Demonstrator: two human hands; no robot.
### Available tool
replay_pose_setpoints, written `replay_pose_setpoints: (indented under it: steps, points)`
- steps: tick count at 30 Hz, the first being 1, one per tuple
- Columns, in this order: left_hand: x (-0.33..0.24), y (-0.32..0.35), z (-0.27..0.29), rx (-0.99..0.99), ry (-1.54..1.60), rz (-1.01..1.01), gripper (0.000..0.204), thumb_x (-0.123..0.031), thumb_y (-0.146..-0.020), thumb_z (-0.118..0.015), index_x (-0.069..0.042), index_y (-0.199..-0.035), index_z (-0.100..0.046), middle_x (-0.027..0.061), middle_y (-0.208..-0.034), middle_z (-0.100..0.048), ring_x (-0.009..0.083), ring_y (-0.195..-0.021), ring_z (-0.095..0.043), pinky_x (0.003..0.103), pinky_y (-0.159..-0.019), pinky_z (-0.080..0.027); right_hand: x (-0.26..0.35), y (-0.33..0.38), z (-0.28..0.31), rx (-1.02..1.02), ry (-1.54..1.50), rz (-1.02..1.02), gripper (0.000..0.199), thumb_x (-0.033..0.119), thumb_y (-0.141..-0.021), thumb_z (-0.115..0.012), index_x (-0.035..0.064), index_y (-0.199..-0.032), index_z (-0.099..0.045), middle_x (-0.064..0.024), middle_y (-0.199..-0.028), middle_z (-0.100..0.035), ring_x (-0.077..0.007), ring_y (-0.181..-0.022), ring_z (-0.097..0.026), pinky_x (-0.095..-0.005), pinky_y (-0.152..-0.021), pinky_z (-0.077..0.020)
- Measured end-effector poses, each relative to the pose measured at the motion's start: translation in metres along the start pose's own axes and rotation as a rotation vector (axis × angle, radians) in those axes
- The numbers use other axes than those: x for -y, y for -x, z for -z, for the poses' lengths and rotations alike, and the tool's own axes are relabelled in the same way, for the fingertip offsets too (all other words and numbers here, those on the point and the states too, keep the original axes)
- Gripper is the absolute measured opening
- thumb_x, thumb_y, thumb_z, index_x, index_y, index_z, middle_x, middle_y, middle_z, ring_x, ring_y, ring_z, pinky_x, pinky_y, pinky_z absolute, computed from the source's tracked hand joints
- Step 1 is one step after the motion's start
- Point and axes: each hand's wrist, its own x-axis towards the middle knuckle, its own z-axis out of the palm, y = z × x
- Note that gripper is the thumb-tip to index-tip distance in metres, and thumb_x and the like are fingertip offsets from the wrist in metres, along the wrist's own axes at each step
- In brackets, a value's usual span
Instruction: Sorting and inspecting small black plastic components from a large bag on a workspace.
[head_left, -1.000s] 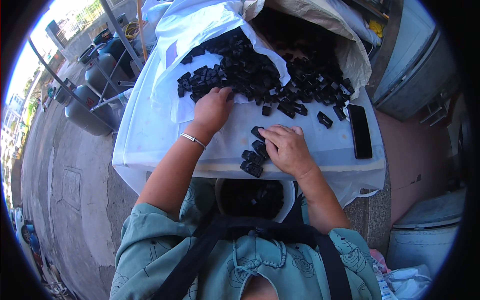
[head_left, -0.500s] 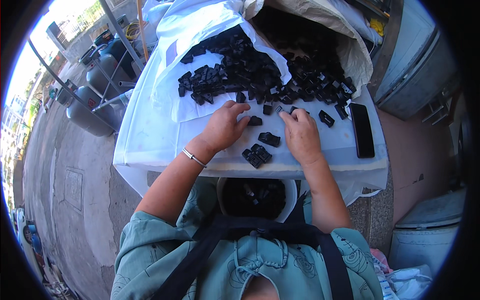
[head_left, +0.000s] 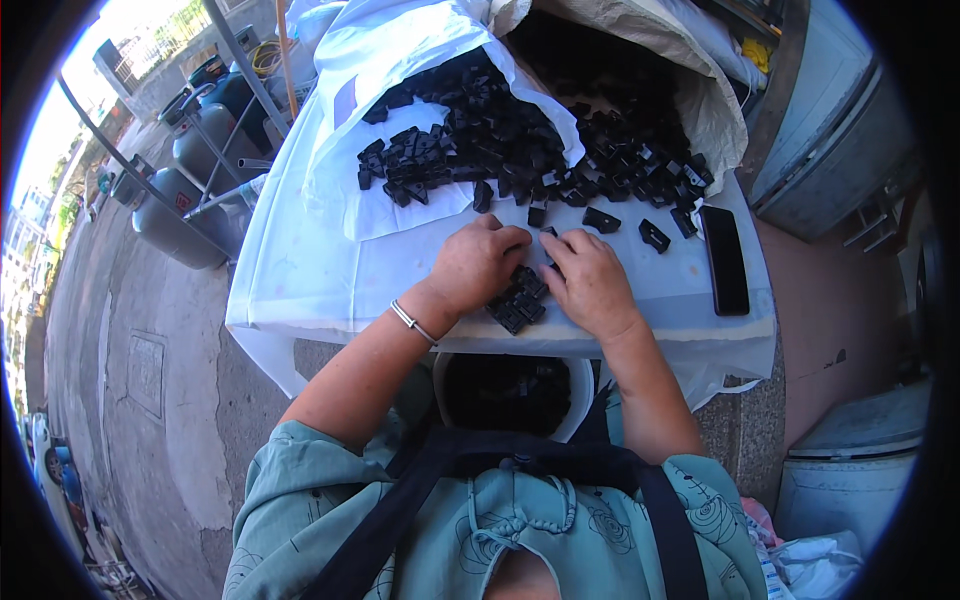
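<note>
Take the small cluster of black plastic pieces (head_left: pixel 518 300) near the front edge of the white-covered table (head_left: pixel 300 290) as the landmark. Far to its left, off the table, grey gas cylinders (head_left: pixel 180 205) stand on the pavement. Up and to the left of the cluster, a white plastic sheet (head_left: pixel 400 60) carries the big heap of black pieces (head_left: pixel 520 140), which spills out of a sack toward the hands.

The left hand (head_left: pixel 478 265) lies just left of the cluster, palm down, fingers curled over its upper edge and touching it; whether anything is pinched beneath the fingers cannot be told. A thin bracelet (head_left: pixel 413 322) circles that wrist. The right hand (head_left: pixel 590 280) sits just right of the cluster, also palm down, fingers bent and meeting the left hand's above the pieces; its grip is hidden too.

Directly below the cluster, under the table edge, a white bucket (head_left: pixel 580 400) holds more black pieces. Well to the right of the cluster lies a dark phone (head_left: pixel 724 260).

To gather cleanly, I judge both hands should close in flat from either side, keeping fingertips on the cloth so no piece slips out, and draw the cluster straight toward the edge above the bucket, clear of the phone.
</note>
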Motion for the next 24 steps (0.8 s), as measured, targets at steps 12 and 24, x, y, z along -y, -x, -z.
replay_pose_setpoints:
  steps: [12, 24]
  points:
    - [0.012, 0.012, 0.006, 0.006, 0.2, -0.019, 0.047, -0.004, -0.073, -0.075, -0.008, -0.116, -0.057, 0.0104, -0.097, -0.065, 0.0247, -0.084, -0.065, 0.034, -0.076, -0.054, -0.014, 0.004, 0.005, 0.025, 0.04, 0.051, 0.039, 0.004, -0.08, -0.067, 0.0032, -0.118, -0.061, -0.0137, -0.118, -0.053, -0.0294, -0.095, -0.059, -0.0365, -0.084, -0.0509]
    - [0.011, 0.013, 0.006, 0.06, 0.332, 0.041, 0.057, -0.008, -0.072, -0.076, -0.011, -0.125, -0.053, 0.0109, -0.098, -0.066, 0.0256, -0.087, -0.063, 0.035, -0.078, -0.054, 0.006, -0.004, -0.012, 0.039, -0.381, 0.037, 0.038, 0.004, -0.08, -0.068, 0.0065, -0.118, -0.065, -0.012, -0.108, -0.064, -0.0279, -0.1, -0.061, -0.0362, -0.086, -0.0498]
